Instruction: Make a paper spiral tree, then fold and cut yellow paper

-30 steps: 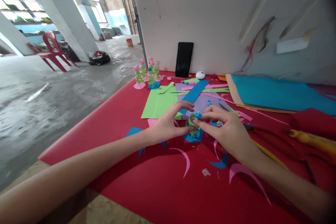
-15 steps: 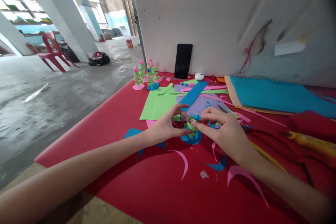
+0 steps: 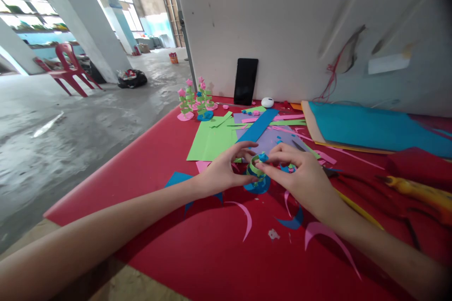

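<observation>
Between my hands a small paper flower stands on the red table: a blue paper star (image 3: 263, 156) tops a curled green paper strip (image 3: 254, 165) above a round blue paper base (image 3: 257, 187). My right hand (image 3: 300, 174) pinches the flower just under the star, thumb and fingertips together. Around its left side curves my left hand (image 3: 226, 169), thumb low by the base and fingers apart; whether the thumb touches the paper I cannot tell. Finished-looking paper flowers (image 3: 199, 99) with pink and blue stars stand at the table's back left corner.
Green paper (image 3: 208, 141), a blue strip (image 3: 259, 124) and other scraps lie behind my hands. A phone (image 3: 246, 82) leans on the wall beside a white earbud case (image 3: 267, 102). Pliers (image 3: 334, 174), a yellow-handled tool (image 3: 416, 190) and blue sheets (image 3: 367, 127) are right.
My left hand's index finger has lifted and straightened slightly, away from the green strip. My right hand keeps its pinch at the star; the flower stays nearly in place.
</observation>
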Demonstrator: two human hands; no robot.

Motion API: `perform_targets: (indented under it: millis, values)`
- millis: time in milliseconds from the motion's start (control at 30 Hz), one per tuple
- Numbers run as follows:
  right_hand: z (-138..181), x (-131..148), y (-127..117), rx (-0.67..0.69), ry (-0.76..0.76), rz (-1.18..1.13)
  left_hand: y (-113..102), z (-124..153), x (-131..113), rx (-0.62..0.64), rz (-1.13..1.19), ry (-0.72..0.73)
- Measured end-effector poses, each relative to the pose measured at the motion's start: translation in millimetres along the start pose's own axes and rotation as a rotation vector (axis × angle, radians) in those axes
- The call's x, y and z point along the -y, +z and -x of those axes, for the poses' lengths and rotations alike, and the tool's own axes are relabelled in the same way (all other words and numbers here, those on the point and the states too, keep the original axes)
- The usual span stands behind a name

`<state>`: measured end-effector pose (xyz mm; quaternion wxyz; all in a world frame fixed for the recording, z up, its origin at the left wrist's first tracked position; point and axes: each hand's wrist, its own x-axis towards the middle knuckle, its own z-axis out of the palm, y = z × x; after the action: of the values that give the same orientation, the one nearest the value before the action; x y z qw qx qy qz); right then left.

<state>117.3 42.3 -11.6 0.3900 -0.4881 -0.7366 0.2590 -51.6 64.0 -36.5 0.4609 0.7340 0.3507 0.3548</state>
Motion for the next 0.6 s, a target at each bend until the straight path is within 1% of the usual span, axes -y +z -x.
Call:
perform_targets:
  millis: [200,600]
  values:
    - [-0.3,-2.3,0.4,0.003,-0.006,-0.011,-0.2,0.0,-0.9,0.062,0.023,-0.052]
    - [0.2,-1.8,0.3,-0.004,-0.010,-0.001,0.0,-0.7,2.6,0.083,0.074,-0.043]
